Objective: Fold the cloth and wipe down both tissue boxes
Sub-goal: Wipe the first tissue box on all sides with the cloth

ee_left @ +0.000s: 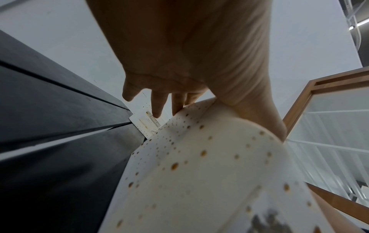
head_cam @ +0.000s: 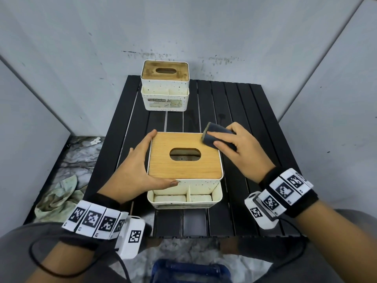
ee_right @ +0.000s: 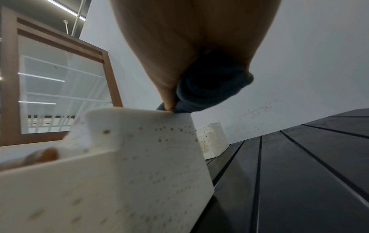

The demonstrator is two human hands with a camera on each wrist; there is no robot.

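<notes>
Bracing the near tissue box (head_cam: 184, 181) on the black slatted table (head_cam: 240, 111), your left hand (head_cam: 140, 166) lies flat-fingered against its side. Your right hand (head_cam: 242, 148) grips the folded dark cloth (head_cam: 217, 135) at the wooden lid's (head_cam: 184, 168) far right corner. Folding looks done, wiping under way. The far tissue box (head_cam: 165, 88), labelled "TISSUE HO…", looks stained and unwiped.

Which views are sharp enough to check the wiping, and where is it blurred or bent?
Head view: sharp and evenly lit, walls bowed by the wide lens. Left wrist view: the left hand is backlit, the near tissue box soft. Right wrist view: the box wall is blurred up close, the cloth dark, the right hand shadowed.
</notes>
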